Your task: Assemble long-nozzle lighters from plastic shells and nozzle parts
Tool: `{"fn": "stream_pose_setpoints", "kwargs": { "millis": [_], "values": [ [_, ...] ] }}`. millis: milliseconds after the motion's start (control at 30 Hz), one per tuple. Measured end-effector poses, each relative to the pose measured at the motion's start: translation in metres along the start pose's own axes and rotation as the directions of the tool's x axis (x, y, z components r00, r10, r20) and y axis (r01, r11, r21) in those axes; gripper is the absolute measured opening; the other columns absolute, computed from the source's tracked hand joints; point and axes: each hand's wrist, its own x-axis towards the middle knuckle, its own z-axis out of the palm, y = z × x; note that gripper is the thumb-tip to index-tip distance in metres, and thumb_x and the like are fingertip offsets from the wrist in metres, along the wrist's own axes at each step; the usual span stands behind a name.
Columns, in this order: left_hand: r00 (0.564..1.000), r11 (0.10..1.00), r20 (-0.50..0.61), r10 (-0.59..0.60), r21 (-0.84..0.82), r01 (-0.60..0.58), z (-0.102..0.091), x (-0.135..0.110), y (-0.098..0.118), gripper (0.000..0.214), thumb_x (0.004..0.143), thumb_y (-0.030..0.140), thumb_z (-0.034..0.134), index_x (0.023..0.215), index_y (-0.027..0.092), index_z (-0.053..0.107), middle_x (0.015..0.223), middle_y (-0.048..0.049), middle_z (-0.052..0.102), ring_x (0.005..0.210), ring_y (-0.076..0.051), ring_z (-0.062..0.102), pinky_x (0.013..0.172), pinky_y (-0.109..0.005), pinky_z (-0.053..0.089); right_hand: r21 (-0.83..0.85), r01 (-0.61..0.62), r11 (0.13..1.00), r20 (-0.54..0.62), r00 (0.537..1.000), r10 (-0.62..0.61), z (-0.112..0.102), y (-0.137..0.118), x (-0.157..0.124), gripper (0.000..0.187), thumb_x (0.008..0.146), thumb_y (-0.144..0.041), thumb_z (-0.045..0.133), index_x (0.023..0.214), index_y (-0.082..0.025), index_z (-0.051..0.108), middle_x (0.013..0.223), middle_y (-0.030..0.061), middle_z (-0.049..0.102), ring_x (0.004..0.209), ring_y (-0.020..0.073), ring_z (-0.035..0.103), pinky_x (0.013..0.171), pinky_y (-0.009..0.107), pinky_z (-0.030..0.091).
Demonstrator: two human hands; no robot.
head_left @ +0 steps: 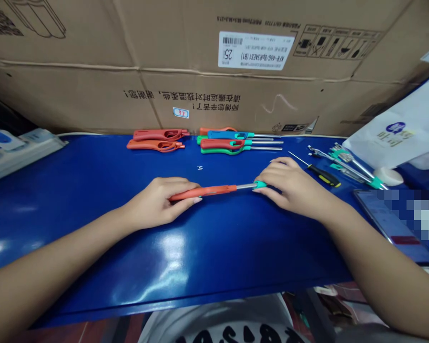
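Observation:
An orange long-neck lighter (214, 190) is held level above the blue table, its metal tube pointing right. My left hand (164, 202) is closed around the handle end. At the other end, my right hand (286, 186) pinches a teal collar (260, 184) on the metal tube. Beyond my hands lie several lighters with metal tubes, among them a blue one (225, 135) and a red one (221, 143). To their left are a red lighter body (153, 135) and an orange one (146, 144), both without long tubes. A few tiny pieces (200, 167) lie nearer my left hand.
A black and yellow screwdriver (323, 175) lies right of my right hand, beside loose metal tubes with teal parts (357, 166). A white bag (400, 124) and a tablet-like device (389, 219) are at the right. A large cardboard box (186, 76) stands along the back.

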Motion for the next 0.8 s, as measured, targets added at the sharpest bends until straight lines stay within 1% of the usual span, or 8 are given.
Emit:
{"fn": "stream_pose_setpoints", "kwargs": {
  "millis": [67, 167, 267, 333, 433, 533, 667, 800],
  "values": [
    [0.999, 0.995, 0.002, 0.041, 0.087, -0.041, 0.000, -0.002, 0.004, 0.027, 0.102, 0.028, 0.057, 0.121, 0.013, 0.068, 0.089, -0.0041, 0.069, 0.076, -0.014, 0.065, 0.070, -0.022, 0.049, 0.022, 0.029, 0.999, 0.043, 0.999, -0.030, 0.000, -0.003, 0.000, 0.025, 0.105, -0.032, 0.050, 0.100, -0.017, 0.069, 0.096, 0.0067, 0.073, 0.094, 0.0227, 0.063, 0.103, 0.043, 0.035],
    [0.996, 0.963, 0.013, 0.085, 0.254, -0.086, -0.004, -0.004, 0.011, 0.031, 0.103, 0.029, 0.053, 0.128, 0.014, 0.065, 0.099, -0.0069, 0.071, 0.082, -0.017, 0.069, 0.071, -0.025, 0.052, 0.056, 0.018, 0.998, 0.127, 0.992, -0.025, 0.000, -0.007, 0.000, 0.031, 0.107, -0.033, 0.044, 0.098, -0.016, 0.068, 0.093, 0.0074, 0.070, 0.091, 0.0232, 0.060, 0.096, 0.041, 0.037],
    [0.996, 0.906, 0.002, 0.087, 0.415, -0.080, -0.014, -0.005, 0.024, 0.032, 0.104, 0.028, 0.052, 0.131, 0.017, 0.065, 0.105, -0.0071, 0.071, 0.086, -0.019, 0.070, 0.071, -0.028, 0.053, 0.080, -0.006, 0.997, 0.168, 0.986, -0.008, 0.000, -0.008, 0.000, 0.035, 0.108, -0.034, 0.039, 0.096, -0.016, 0.066, 0.090, 0.0076, 0.067, 0.086, 0.0226, 0.057, 0.088, 0.038, 0.039],
    [0.997, 0.883, -0.017, 0.070, 0.467, -0.054, -0.020, -0.004, 0.037, 0.034, 0.104, 0.026, 0.050, 0.135, 0.020, 0.063, 0.109, -0.0078, 0.069, 0.090, -0.021, 0.069, 0.074, -0.030, 0.054, 0.079, -0.002, 0.997, 0.163, 0.987, -0.011, -0.001, -0.010, 0.001, 0.036, 0.108, -0.035, 0.037, 0.094, -0.016, 0.064, 0.088, 0.0070, 0.066, 0.082, 0.0220, 0.054, 0.084, 0.037, 0.038],
    [0.999, 0.900, -0.035, 0.015, 0.436, 0.002, -0.023, -0.004, 0.054, 0.034, 0.104, 0.027, 0.049, 0.135, 0.023, 0.064, 0.109, -0.0076, 0.068, 0.091, -0.022, 0.068, 0.075, -0.032, 0.054, 0.059, 0.027, 0.998, 0.143, 0.989, -0.035, -0.001, -0.014, 0.001, 0.038, 0.109, -0.035, 0.034, 0.091, -0.017, 0.062, 0.086, 0.0062, 0.065, 0.079, 0.0210, 0.054, 0.081, 0.035, 0.037],
    [0.999, 0.946, -0.020, -0.043, 0.322, 0.047, -0.016, -0.006, 0.061, 0.036, 0.104, 0.028, 0.049, 0.138, 0.024, 0.061, 0.108, -0.0069, 0.067, 0.085, -0.018, 0.067, 0.070, -0.028, 0.052, 0.025, 0.096, 0.995, 0.112, 0.989, -0.099, 0.000, -0.021, 0.001, 0.043, 0.110, -0.036, 0.031, 0.088, -0.017, 0.062, 0.084, 0.0067, 0.064, 0.078, 0.0211, 0.054, 0.079, 0.035, 0.037],
    [0.999, 0.973, -0.006, -0.050, 0.224, 0.050, 0.000, -0.009, 0.051, 0.037, 0.104, 0.025, 0.051, 0.139, 0.024, 0.061, 0.107, -0.0066, 0.066, 0.084, -0.017, 0.067, 0.072, -0.028, 0.052, -0.021, 0.153, 0.988, 0.084, 0.985, -0.151, 0.007, -0.030, 0.001, 0.047, 0.110, -0.038, 0.028, 0.087, -0.016, 0.063, 0.083, 0.0073, 0.066, 0.076, 0.0213, 0.057, 0.074, 0.034, 0.038],
    [0.997, 0.986, 0.016, -0.075, 0.151, 0.072, 0.009, -0.010, 0.038, 0.037, 0.103, 0.025, 0.053, 0.139, 0.024, 0.061, 0.110, -0.0065, 0.066, 0.089, -0.017, 0.068, 0.076, -0.027, 0.053, 0.019, 0.066, 0.998, 0.075, 0.995, -0.067, 0.008, -0.032, 0.002, 0.039, 0.108, -0.043, 0.038, 0.101, -0.015, 0.065, 0.094, 0.0078, 0.070, 0.083, 0.0215, 0.063, 0.074, 0.034, 0.043]
  ]
}}
